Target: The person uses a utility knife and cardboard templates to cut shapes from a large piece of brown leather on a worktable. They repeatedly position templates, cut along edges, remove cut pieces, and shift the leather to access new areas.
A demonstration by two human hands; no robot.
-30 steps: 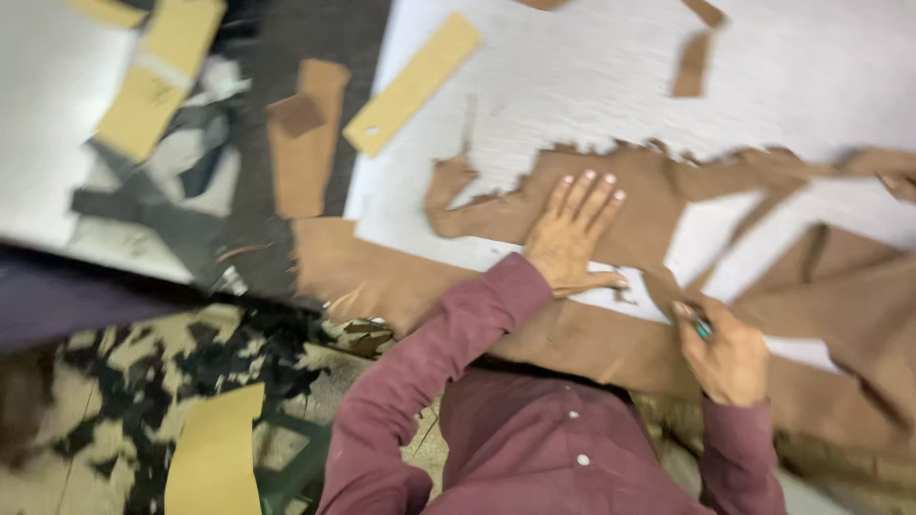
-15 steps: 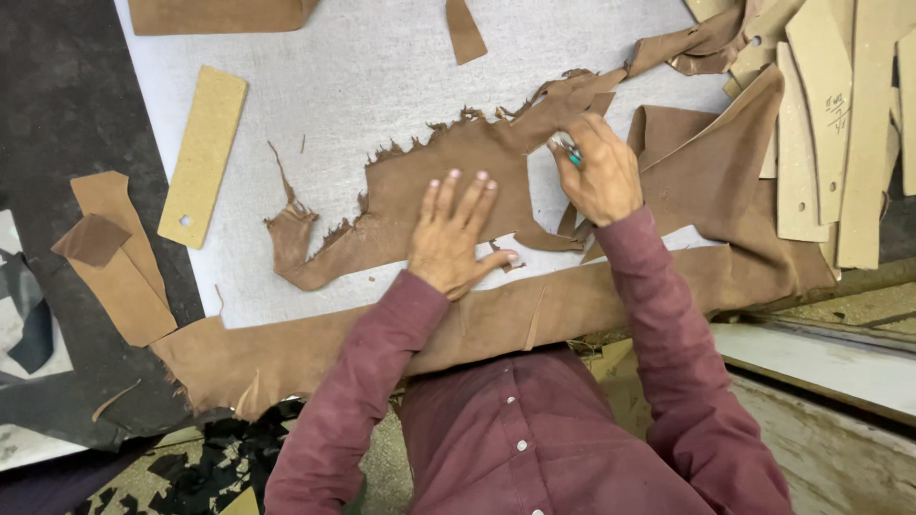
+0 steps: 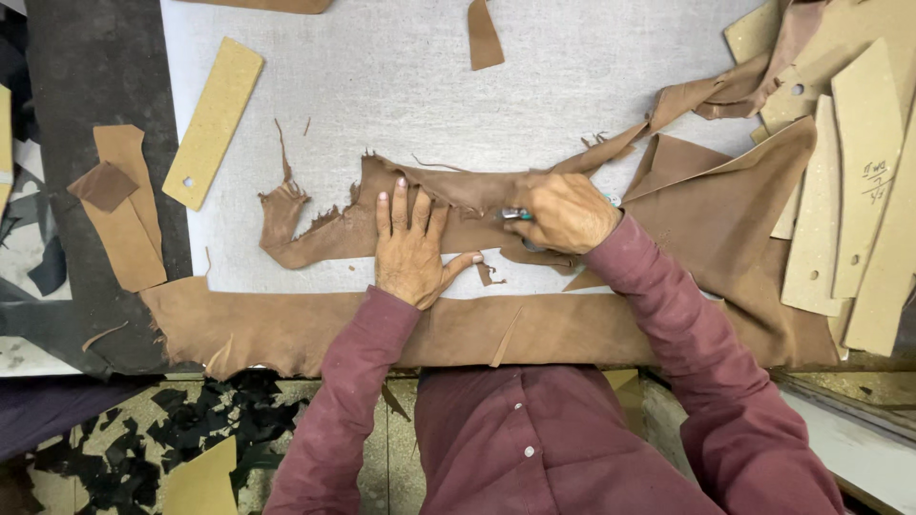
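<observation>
1. Head view, looking straight down: a person in a maroon shirt works a ragged strip of brown leather on a grey cutting board. The strip lies at the centre of the board, its frayed tail running toward 9 o'clock.

2. Left hand is spread flat, fingers apart, pressing the strip down. Right hand sits just beside it at 3 o'clock, closed in a fist around a small cutting tool — only a metal tip and a bit of teal show, so its kind is hard to tell.

3. To do this cut well, by the look of it: keep the flat hand close to the tip but clear of its line, hold the leather taut, and draw the tool in one steady pull away from the fingers.

4. Larger brown hide hangs over the near edge at 6 o'clock and folds up toward 3 o'clock.

5. Signs and labels — few. A long tan card template with a punched hole lies at 10 o'clock. A stack of pale card patterns fans out at 2 to 3 o'clock; one bears a small handwritten mark in dark ink, others have punched holes.

6. Brown offcuts rest on a dark mat at 9 o'clock.
</observation>
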